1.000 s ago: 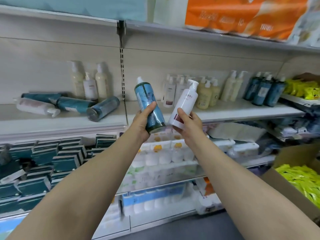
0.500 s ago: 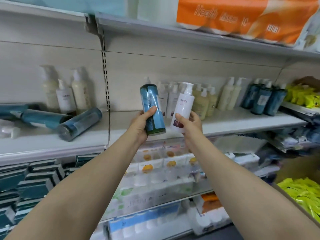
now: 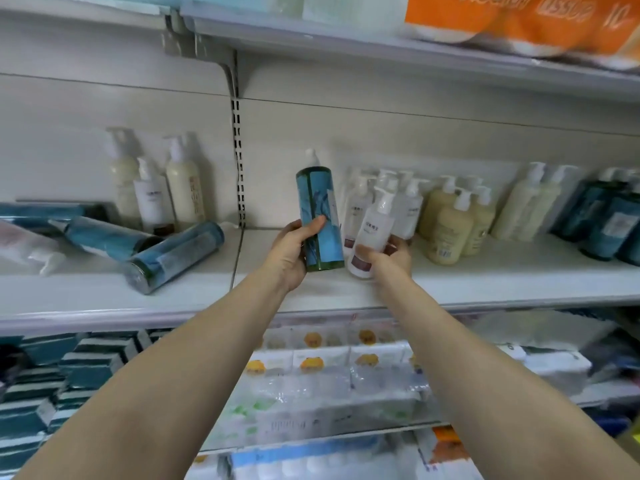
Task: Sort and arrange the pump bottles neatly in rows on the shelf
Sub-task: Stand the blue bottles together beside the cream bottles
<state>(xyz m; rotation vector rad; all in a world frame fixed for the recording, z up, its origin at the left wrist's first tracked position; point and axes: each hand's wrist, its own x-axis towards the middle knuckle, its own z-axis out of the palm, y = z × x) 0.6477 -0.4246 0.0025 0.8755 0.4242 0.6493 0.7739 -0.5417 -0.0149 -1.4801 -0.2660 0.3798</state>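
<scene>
Shown: left hand (image 3: pixel 294 252) wrapped round the lower half of an upright blue pump bottle (image 3: pixel 320 220), thumb across its label; right hand (image 3: pixel 388 259) gripping a white pump bottle (image 3: pixel 372 237) near its brown base, tilted with the pump leaning up and to the right. Both held low over the bare front strip of the shelf (image 3: pixel 346 292), neither base clearly seated.

Directly behind the white one: a group of matching white pump bottles (image 3: pixel 405 206), upright and touching one another. Right of these: cream-yellow pump bottles (image 3: pixel 450 230), then pale cream ones (image 3: pixel 526 202), then dark blue pump bottles (image 3: pixel 602 220) at the far right edge.

Step in hand, judged: setting the white bottle in with its own kind. To do well: straighten to upright before lowering; set base flat just in front of the matching group, label facing out, pump nozzle turned the same way as its neighbours; ease in slowly, since a knock to the crowded front bottles could topple the rest.

For the blue bottle: best not left at this spot, well apart from its matching stock at the far right; better carried across and lined up there.

Left section not yet sorted: two blue bottles lying on their sides (image 3: pixel 173 258), another wrapped bottle (image 3: pixel 27 247) flat beside them, three upright pump bottles (image 3: pixel 152 195) behind.
</scene>
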